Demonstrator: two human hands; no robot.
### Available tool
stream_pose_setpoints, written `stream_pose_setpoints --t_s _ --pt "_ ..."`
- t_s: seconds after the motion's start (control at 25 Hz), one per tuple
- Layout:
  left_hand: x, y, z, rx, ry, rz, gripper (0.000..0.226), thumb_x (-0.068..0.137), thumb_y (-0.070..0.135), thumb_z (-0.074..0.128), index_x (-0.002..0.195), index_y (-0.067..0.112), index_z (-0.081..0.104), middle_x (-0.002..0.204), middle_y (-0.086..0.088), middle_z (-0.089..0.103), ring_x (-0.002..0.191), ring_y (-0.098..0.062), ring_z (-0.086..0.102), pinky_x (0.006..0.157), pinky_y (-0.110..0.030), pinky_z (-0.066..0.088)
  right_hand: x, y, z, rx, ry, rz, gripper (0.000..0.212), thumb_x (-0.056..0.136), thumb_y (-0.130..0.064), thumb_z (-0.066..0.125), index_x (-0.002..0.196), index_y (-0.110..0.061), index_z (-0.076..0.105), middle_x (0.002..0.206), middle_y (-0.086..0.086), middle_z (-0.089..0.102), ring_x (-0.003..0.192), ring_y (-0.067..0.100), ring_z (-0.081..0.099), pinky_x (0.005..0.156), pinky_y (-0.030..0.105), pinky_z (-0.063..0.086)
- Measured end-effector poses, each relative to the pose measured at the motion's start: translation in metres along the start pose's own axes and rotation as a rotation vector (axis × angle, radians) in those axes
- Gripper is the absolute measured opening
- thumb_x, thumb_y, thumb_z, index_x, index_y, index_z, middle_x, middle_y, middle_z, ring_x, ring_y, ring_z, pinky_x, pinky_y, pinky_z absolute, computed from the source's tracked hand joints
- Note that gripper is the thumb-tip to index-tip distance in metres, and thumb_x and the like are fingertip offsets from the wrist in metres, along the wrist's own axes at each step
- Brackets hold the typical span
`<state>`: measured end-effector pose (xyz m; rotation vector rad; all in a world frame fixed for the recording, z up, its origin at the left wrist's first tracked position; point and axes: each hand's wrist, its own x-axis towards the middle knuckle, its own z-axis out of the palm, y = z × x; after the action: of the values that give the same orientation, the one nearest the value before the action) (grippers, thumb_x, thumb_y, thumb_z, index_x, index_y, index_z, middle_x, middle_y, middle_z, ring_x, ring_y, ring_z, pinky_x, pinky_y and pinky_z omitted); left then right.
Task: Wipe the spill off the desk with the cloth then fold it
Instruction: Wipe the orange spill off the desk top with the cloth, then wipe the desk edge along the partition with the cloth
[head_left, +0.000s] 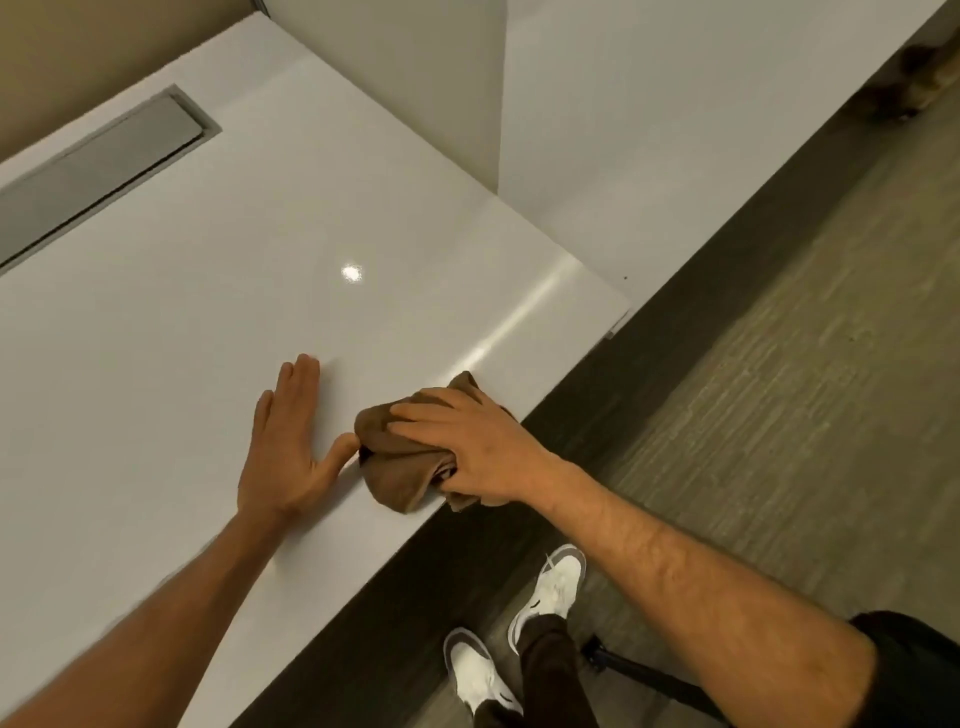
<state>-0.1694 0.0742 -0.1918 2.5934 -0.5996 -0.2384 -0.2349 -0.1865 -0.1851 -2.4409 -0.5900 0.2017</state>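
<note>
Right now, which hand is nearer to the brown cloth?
Right. The right hand lies on top of the bunched brown cloth, gripping it near the desk edge. The left hand rests flat beside it, thumb at its left edge.

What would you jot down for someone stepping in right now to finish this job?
Left hand: open, flat on the desk, thumb beside the cloth.
Right hand: pressing down on the bunched brown cloth, fingers curled over it.
Cloth sits near the desk's front edge, crumpled, not folded.
No spill is plainly visible on the glossy top; the bright spot farther back looks like a lamp reflection, so wiping may be nearly done, but I cannot be sure.
Left: check under the cloth for wetness, finish wiping, then fold the cloth.
</note>
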Motion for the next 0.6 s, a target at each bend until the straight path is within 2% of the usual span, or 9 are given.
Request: stream_pose_setpoints --t_s 0.12,0.2,0.28,0.36,0.48,0.6 --pt "0.0 0.007 -0.004 0.103 -0.054 0.073 0.098 0.092 0.083 0.019 0.167 0.022 0.001 0.175 0.005 -0.002 0.162 -0.012 -0.006 0.129 -0.033 -0.013 -0.041 0.004 -0.011 0.041 0.098 0.079 0.062 0.089 -0.03 0.072 0.146 -0.021 0.05 0.15 0.002 0.054 0.139 0.025 0.042 0.118 0.042 0.026" --pt "-0.003 0.013 -0.006 0.156 -0.099 0.162 0.098 0.093 0.081 0.02 0.167 0.018 0.007 0.176 0.003 0.001 0.162 -0.015 -0.004 0.13 -0.04 -0.01 -0.057 0.0 -0.014 0.12 0.152 0.198 0.049 0.093 -0.03 0.067 0.14 -0.024 0.057 0.141 0.0 0.061 0.129 0.019 0.05 0.113 0.034 0.034" --pt "-0.009 0.025 -0.003 0.186 -0.148 0.269 0.095 0.096 0.078 0.022 0.167 0.016 0.012 0.176 0.003 0.003 0.163 -0.017 -0.002 0.13 -0.045 -0.007 -0.067 -0.009 -0.014 0.19 0.189 0.317 0.036 0.095 -0.037 0.062 0.13 -0.031 0.062 0.12 -0.007 0.068 0.109 0.008 0.052 0.1 0.028 0.04" --pt "-0.007 0.043 0.001 0.157 -0.175 0.341 0.089 0.098 0.075 0.024 0.167 0.018 0.016 0.176 0.004 0.006 0.163 -0.016 -0.001 0.131 -0.043 -0.007 -0.074 -0.019 -0.014 0.234 0.195 0.386 0.025 0.095 -0.044 0.061 0.118 -0.036 0.065 0.097 -0.015 0.067 0.092 0.003 0.052 0.09 0.029 0.046" --pt "0.011 0.076 0.003 0.113 -0.187 0.396 0.086 0.099 0.075 0.022 0.165 0.021 0.021 0.175 0.004 0.01 0.162 -0.014 0.0 0.13 -0.036 -0.009 -0.096 -0.032 -0.012 0.39 0.268 0.47 0.025 0.088 -0.045 0.068 0.112 -0.038 0.067 0.088 -0.016 0.068 0.086 0.003 0.06 0.086 0.03 0.052" --pt "0.034 0.1 0.006 0.075 -0.219 0.411 0.086 0.097 0.077 0.018 0.165 0.024 0.022 0.174 0.006 0.012 0.162 -0.011 0.001 0.13 -0.036 -0.005 -0.132 -0.036 -0.008 0.617 0.511 0.574 0.042 0.08 -0.035 0.079 0.118 -0.041 0.064 0.1 -0.023 0.071 0.094 -0.004 0.067 0.082 0.023 0.058"
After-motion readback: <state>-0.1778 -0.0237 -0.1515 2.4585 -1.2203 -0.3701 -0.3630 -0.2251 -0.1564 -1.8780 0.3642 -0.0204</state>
